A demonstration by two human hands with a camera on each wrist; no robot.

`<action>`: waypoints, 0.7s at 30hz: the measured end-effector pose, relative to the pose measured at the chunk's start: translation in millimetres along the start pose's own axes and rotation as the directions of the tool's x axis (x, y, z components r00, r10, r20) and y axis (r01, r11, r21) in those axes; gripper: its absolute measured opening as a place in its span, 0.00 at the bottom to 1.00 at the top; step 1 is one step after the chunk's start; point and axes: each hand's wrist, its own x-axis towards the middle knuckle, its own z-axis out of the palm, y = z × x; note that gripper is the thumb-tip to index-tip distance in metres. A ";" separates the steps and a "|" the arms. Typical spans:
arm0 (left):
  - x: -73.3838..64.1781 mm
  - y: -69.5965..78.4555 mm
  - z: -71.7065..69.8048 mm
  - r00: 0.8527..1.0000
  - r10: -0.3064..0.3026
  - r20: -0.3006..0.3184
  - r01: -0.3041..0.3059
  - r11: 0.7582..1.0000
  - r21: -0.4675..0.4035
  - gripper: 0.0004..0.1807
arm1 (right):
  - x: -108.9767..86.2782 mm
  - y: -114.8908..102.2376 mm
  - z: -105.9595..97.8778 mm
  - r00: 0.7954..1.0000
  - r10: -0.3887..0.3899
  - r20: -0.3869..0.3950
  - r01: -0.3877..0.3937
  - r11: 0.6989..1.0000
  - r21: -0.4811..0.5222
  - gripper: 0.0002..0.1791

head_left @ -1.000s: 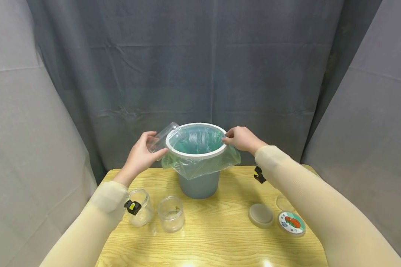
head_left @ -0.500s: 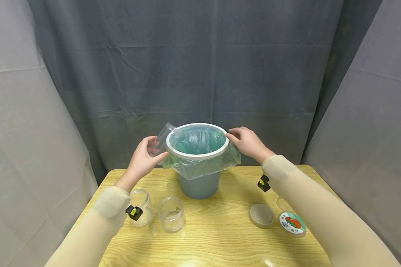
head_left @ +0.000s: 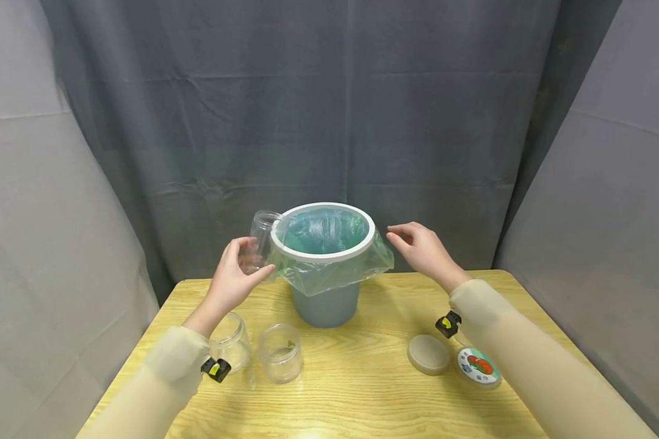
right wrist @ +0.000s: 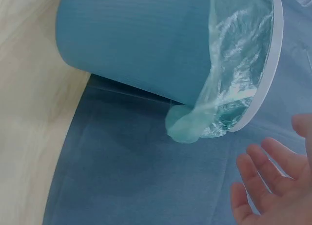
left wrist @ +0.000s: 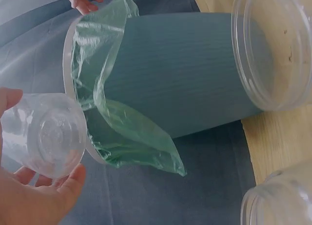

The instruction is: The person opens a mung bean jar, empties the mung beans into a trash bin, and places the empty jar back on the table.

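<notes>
My left hand (head_left: 232, 281) grips a clear plastic jar (head_left: 262, 233) beside the left rim of a grey-blue waste bin (head_left: 327, 308). In the left wrist view the jar's round base (left wrist: 56, 134) faces the camera, with fingers and thumb round its side. A thin green bin liner (head_left: 335, 275) lines the bin and hangs over the outside under its white rim (head_left: 324, 259). Right of the rim, my right hand (head_left: 425, 253) hovers apart from the bin. Its loosely bent fingers (right wrist: 258, 178) hold nothing in the right wrist view.
Two clear open jars (head_left: 281, 360) stand on the wooden table (head_left: 357, 390) at the front left; the left one is partly behind my wrist. A beige round lid (head_left: 428, 355) and a tomato-printed lid (head_left: 479, 367) lie at the right. Grey curtains (head_left: 263, 122) surround the table.
My right hand has let go of the liner at the rim and drawn back to the right and down. The jar in my left hand has tilted more upright and dropped slightly.
</notes>
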 end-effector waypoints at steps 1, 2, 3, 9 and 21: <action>-2.1 0.1 1.2 1.000 0.004 0.000 -0.004 1.000 -0.016 0.38 | -3.1 1.7 0.4 1.000 0.003 -0.004 -0.003 1.000 0.004 0.22; -4.3 0.3 2.4 1.000 0.009 0.001 -0.009 0.999 -0.031 0.38 | -6.2 3.2 0.8 1.000 0.005 -0.009 -0.005 1.000 0.011 0.22; -6.6 0.5 3.6 1.000 0.017 0.000 -0.017 0.999 -0.044 0.38 | -9.2 4.6 1.6 1.000 0.002 -0.016 -0.002 1.000 0.016 0.22; -22.5 1.7 14.0 0.997 0.066 -0.048 -0.068 0.997 -0.045 0.36 | -28.0 4.7 6.0 0.997 -0.037 -0.074 0.041 0.998 0.043 0.21; -52.4 -0.3 41.1 0.995 0.091 -0.037 -0.095 0.991 -0.095 0.33 | -64.7 7.8 11.6 0.987 -0.074 -0.145 0.084 0.994 0.069 0.18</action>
